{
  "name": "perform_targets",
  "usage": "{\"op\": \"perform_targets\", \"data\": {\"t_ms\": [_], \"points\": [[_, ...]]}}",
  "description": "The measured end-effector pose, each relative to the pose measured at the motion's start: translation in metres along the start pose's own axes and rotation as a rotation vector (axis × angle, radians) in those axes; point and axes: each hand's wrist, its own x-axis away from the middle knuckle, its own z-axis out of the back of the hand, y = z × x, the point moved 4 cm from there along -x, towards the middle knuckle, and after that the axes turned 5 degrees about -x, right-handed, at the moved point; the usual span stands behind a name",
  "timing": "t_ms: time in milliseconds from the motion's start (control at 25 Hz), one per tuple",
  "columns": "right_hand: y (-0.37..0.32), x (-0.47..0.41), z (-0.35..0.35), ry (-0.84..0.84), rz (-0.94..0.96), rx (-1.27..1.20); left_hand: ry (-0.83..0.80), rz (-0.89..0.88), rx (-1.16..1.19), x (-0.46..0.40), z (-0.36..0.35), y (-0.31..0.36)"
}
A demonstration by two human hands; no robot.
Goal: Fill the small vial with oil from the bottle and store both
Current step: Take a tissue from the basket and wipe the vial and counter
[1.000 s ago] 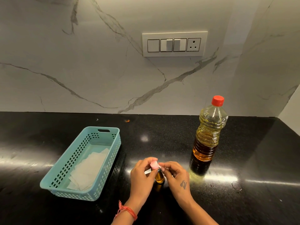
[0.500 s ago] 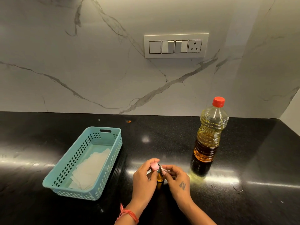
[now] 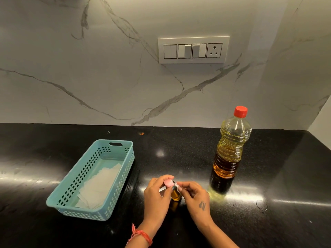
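- On the black counter (image 3: 179, 144), near the front edge, stands the small vial (image 3: 175, 195), upright between two hands.
- The left hand (image 3: 157, 196) pinches a little pink cap (image 3: 168, 182) with its fingertips closed on it, right at the top of the vial.
- The right hand (image 3: 196, 196) has its thumb and finger pressed together beside the vial's neck. It seems to hold a tiny white bit, but that is too small to be sure about.
- The vial looks golden inside, so it seems to have oil in it already.
- A second ago the pink cap sat a bit higher and off to the side of the vial. Now it is lower and closer to the shiny neck. That looks like the cap is going on, so filling seems done.
- The oil bottle (image 3: 231, 151) stands well apart to the right, with its red cap (image 3: 240, 111) on. It has not moved.
- The blue basket (image 3: 114, 142) sits to the left, with white paper (image 3: 100, 185) lying flat inside. Nothing else is in it yet.
- Next I think the cap must be pushed or turned tight. Then both the vial and the bottle still need to go away, maybe into the basket.
- If the cap sits crooked, oil could leak out.
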Motion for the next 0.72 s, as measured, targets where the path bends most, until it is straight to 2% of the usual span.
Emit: {"op": "perform_targets", "data": {"t_ms": [160, 360, 600, 720], "points": [[0.012, -0.008, -0.002, -0.029, -0.131, 0.065, -0.019, 0.004, -0.016, -0.001, -0.002, -0.002], [-0.002, -0.008, -0.005, -0.031, -0.012, 0.019, -0.007, -0.01, -0.009, 0.001, -0.001, -0.001], [0.025, -0.004, -0.001, -0.001, -0.184, 0.109, 0.002, 0.071, 0.075, 0.001, 0.002, -0.003], [0.016, -0.002, -0.006, 0.037, -0.158, 0.071, 0.016, 0.092, 0.063, 0.0, 0.001, -0.007]]}}
